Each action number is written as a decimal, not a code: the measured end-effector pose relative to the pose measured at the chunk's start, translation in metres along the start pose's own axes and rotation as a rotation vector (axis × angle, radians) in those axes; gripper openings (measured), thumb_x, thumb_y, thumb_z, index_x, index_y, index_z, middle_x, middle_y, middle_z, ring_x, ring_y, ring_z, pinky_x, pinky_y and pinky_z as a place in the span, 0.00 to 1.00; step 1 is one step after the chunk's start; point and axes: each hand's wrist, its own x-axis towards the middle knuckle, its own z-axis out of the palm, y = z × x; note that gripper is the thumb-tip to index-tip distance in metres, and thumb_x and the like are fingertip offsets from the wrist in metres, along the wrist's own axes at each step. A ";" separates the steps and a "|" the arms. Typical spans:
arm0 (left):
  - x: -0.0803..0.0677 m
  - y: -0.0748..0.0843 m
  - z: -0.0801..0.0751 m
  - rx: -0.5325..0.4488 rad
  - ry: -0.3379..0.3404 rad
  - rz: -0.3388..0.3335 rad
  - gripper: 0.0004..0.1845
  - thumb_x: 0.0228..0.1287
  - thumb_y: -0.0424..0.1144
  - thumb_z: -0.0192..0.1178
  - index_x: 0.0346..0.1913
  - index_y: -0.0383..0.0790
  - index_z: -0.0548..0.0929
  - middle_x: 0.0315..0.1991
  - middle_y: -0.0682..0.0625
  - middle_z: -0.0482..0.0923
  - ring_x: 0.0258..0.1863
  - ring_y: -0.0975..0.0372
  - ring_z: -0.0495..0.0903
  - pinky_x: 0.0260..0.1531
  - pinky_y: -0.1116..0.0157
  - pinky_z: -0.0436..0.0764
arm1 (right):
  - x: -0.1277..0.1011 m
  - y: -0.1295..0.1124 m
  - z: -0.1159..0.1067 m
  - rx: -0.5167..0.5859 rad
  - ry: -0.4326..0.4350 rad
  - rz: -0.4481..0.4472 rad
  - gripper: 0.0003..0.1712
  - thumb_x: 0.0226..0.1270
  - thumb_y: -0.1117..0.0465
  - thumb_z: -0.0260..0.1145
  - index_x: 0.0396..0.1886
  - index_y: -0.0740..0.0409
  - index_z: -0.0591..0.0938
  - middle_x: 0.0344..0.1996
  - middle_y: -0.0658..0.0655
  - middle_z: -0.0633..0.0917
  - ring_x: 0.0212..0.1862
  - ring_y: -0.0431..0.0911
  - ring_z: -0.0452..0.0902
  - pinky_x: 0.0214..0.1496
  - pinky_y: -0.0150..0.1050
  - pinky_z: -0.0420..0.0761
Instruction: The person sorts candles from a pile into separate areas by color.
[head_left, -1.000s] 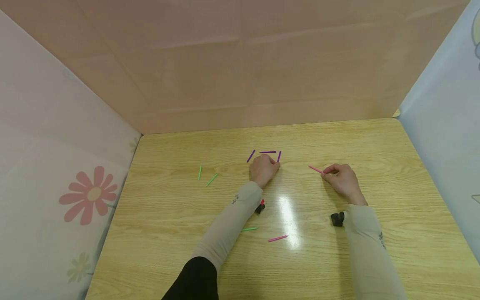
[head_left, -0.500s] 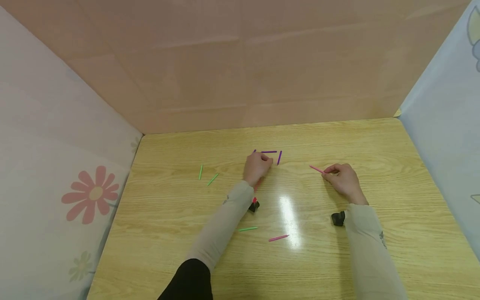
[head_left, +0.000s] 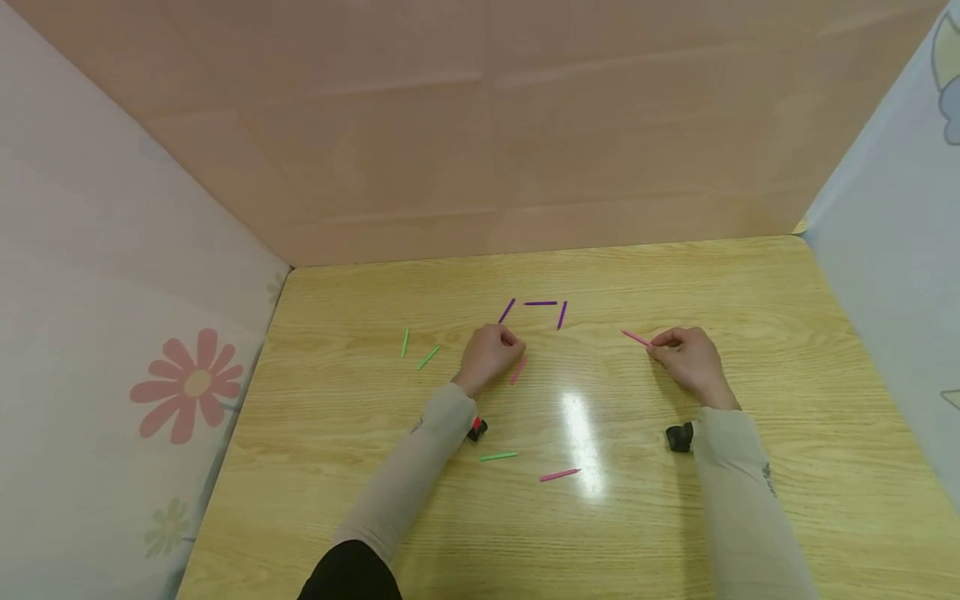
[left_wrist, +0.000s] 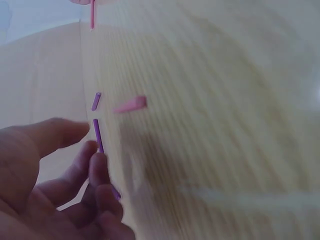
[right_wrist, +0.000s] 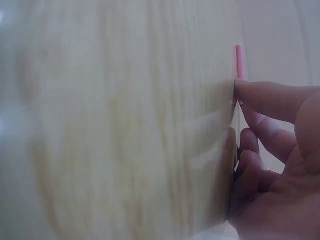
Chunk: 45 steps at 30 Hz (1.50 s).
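Three purple sticks (head_left: 540,303) form an open frame. Right hand (head_left: 690,363) pinches a pink stick (head_left: 636,337) right of it; left hand (head_left: 489,357), fingers loosely curled, holds nothing. Green sticks (head_left: 417,350) lie unplaced left of the frame.

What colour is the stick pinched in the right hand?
Pink; the stick in the right hand shows best in the head view.

Both arms wear snug beige sleeves with small dark markings; a black upper sleeve shows near the left elbow. Bare hands.
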 end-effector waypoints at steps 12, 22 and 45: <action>-0.027 -0.019 -0.005 0.094 -0.100 -0.053 0.11 0.59 0.49 0.66 0.33 0.44 0.84 0.33 0.53 0.81 0.30 0.62 0.76 0.31 0.66 0.73 | 0.001 -0.001 0.000 -0.009 0.003 -0.002 0.14 0.65 0.60 0.64 0.38 0.70 0.84 0.36 0.70 0.84 0.34 0.52 0.72 0.35 0.39 0.66; -0.030 -0.018 0.003 0.146 -0.087 -0.039 0.12 0.56 0.48 0.68 0.36 0.44 0.83 0.33 0.52 0.80 0.31 0.62 0.75 0.31 0.66 0.73 | 0.000 0.000 0.000 -0.002 -0.001 -0.009 0.14 0.66 0.61 0.64 0.38 0.71 0.84 0.34 0.69 0.85 0.30 0.48 0.72 0.32 0.38 0.67; -0.035 -0.020 0.005 0.131 -0.077 -0.098 0.09 0.60 0.44 0.66 0.34 0.42 0.88 0.35 0.52 0.83 0.29 0.63 0.74 0.26 0.68 0.72 | -0.005 -0.002 -0.007 0.096 -0.094 0.098 0.21 0.70 0.53 0.61 0.45 0.68 0.83 0.43 0.68 0.83 0.34 0.47 0.70 0.32 0.36 0.68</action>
